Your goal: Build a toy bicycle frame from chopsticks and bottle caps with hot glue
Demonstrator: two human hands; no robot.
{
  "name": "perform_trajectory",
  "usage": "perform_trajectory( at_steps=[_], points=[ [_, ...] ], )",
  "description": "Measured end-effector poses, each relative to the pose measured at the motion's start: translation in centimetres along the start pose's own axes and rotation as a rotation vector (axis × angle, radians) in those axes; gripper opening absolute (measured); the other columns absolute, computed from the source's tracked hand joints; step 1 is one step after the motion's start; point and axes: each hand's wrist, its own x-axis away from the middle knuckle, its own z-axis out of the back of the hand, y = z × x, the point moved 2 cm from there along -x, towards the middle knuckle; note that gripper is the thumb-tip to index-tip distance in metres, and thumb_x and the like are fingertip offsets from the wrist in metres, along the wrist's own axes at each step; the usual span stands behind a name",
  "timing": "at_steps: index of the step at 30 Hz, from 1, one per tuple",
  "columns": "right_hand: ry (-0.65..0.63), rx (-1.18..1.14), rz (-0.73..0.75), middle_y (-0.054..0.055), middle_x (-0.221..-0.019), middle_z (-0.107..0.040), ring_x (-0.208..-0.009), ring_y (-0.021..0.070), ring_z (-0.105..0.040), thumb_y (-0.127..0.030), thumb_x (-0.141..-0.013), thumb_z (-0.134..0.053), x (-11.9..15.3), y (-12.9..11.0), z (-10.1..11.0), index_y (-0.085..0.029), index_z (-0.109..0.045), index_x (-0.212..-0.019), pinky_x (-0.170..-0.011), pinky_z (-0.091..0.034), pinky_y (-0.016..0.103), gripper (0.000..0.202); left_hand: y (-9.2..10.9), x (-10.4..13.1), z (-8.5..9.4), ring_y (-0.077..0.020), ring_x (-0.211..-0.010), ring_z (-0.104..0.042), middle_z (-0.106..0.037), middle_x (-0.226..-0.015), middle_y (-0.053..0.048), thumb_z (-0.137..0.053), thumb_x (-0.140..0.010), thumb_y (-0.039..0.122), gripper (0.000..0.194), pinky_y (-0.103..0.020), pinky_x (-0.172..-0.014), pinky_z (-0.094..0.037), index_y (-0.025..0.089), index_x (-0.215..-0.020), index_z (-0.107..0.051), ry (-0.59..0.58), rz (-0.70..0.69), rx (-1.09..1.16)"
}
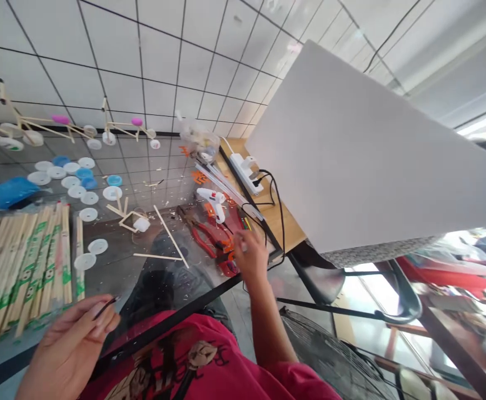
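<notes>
My left hand [70,339] pinches a short black piece of wire [105,307] between thumb and fingers at the table's near left. My right hand [251,253] is over the tools on the right, its fingers curled together; what they hold, if anything, is hidden. Just left of it lie red-handled pliers [204,238], and another red-handled tool [228,268] is partly under the hand. A white hot glue gun [213,203] rests beyond them. Wooden sticks [171,236] and a small stick frame with a white block [141,224] lie between my hands.
Bundled wooden sticks [30,272] in plastic fill the left side. White and blue bottle caps [76,182] lie behind them. Stick models with caps [109,125] stand along the tiled wall. A power strip [246,173] with black cables sits beside a large white board [376,155] on the right.
</notes>
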Motion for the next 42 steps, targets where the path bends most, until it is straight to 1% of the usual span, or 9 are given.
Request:
perform_trajectory(
  at_steps=[5, 11, 16, 19, 24, 28, 34, 39, 42],
  points=[
    [-0.260, 0.270, -0.312, 0.018, -0.105, -0.068, -0.094, 0.0292, -0.063, -0.036, -0.086, -0.062, -3.1, 6.3, -1.1, -0.011, -0.069, -0.111, -0.080, -0.048, 0.039, 0.036, -0.1, 0.5, -4.4, -0.0058, -0.050, -0.039, -0.048, -0.055, 0.006, -0.091, -0.050, 0.023, 0.034, -0.020, -0.048, -0.040, 0.021, -0.080, -0.076, -0.039, 0.145, 0.084],
    [-0.391, 0.338, -0.344, 0.015, -0.095, -0.069, -0.085, 0.0250, -0.062, -0.026, -0.090, -0.049, -3.4, 6.1, 0.3, -0.013, -0.069, -0.099, -0.070, -0.039, 0.033, 0.025, -0.3, -0.1, -5.4, -0.0056, -0.047, -0.040, -0.048, -0.049, 0.006, -0.093, -0.051, 0.026, 0.028, -0.020, -0.047, -0.041, 0.017, -0.068, -0.074, -0.072, 0.147, 0.186],
    [-0.273, 0.339, -0.476, 0.009, -0.081, -0.065, -0.068, 0.0219, -0.056, -0.029, -0.091, -0.046, -1.4, 4.7, 5.1, -0.013, -0.062, -0.115, -0.063, -0.033, 0.031, 0.033, -0.7, -0.6, -5.7, -0.0061, -0.047, -0.043, -0.055, -0.051, 0.003, -0.094, -0.051, 0.034, 0.033, -0.022, -0.048, -0.046, 0.015, -0.073, -0.078, -0.068, 0.125, 0.142],
    [-0.112, 0.027, -0.544, 0.006, -0.080, -0.063, -0.068, 0.0200, -0.055, -0.036, -0.082, -0.062, 0.6, 2.1, 6.5, -0.013, -0.059, -0.119, -0.061, -0.036, 0.029, 0.044, -0.9, -0.8, -6.4, -0.0064, -0.048, -0.045, -0.056, -0.050, 0.002, -0.095, -0.050, 0.035, 0.034, -0.022, -0.048, -0.047, 0.014, -0.072, -0.078, -0.069, 0.120, 0.104],
    [-0.455, -0.960, -0.660, -0.007, -0.057, -0.046, -0.050, 0.0080, -0.035, -0.046, -0.063, -0.085, 4.3, -5.6, 2.3, -0.018, -0.068, -0.086, -0.050, -0.029, 0.023, 0.039, -1.3, -0.4, -7.4, -0.0061, -0.048, -0.045, -0.058, -0.051, 0.002, -0.096, -0.049, 0.036, 0.035, -0.021, -0.047, -0.047, 0.015, -0.071, -0.079, -0.088, 0.117, 0.075],
    [-0.639, -1.475, -0.900, -0.012, -0.051, -0.033, -0.043, 0.0031, -0.020, -0.041, -0.061, -0.088, 5.9, -10.9, -1.7, -0.020, -0.069, -0.092, -0.044, -0.016, 0.021, 0.042, -1.6, 0.0, -7.7, -0.0067, -0.050, -0.050, -0.061, -0.051, 0.000, -0.098, -0.042, 0.036, 0.037, -0.019, -0.048, -0.048, 0.016, -0.068, -0.079, -0.045, 0.097, 0.120],
    [-0.733, -1.547, -0.893, -0.012, -0.050, -0.036, -0.042, 0.0021, -0.020, -0.040, -0.062, -0.089, 6.5, -12.9, -3.1, -0.018, -0.066, -0.080, -0.043, -0.016, 0.021, 0.036, -1.9, 0.2, -8.0, -0.0063, -0.050, -0.052, -0.064, -0.053, -0.001, -0.099, -0.037, 0.035, 0.041, -0.017, -0.047, -0.048, 0.016, -0.067, -0.080, -0.022, 0.141, 0.194],
    [-0.543, -1.299, -0.799, -0.008, -0.052, -0.041, -0.046, 0.0044, -0.028, -0.044, -0.062, -0.088, 6.2, -10.2, -3.3, -0.018, -0.060, -0.067, -0.046, -0.023, 0.021, 0.038, -1.6, -0.3, -7.4, -0.0052, -0.051, -0.051, -0.063, -0.055, 0.002, -0.098, -0.045, 0.034, 0.034, -0.017, -0.050, -0.051, 0.018, -0.069, -0.079, -0.034, 0.078, 0.223],
    [-0.510, -1.167, -0.636, -0.004, -0.063, -0.051, -0.054, 0.0085, -0.040, -0.052, -0.067, -0.083, 5.5, -8.5, -2.8, -0.018, -0.068, -0.083, -0.051, -0.032, 0.022, 0.041, -1.4, -0.7, -7.0, -0.0084, -0.057, -0.059, -0.069, -0.064, 0.000, -0.096, -0.051, 0.037, 0.032, -0.019, -0.054, -0.055, 0.018, -0.070, -0.079, -0.038, 0.001, 0.153]
  ],
)
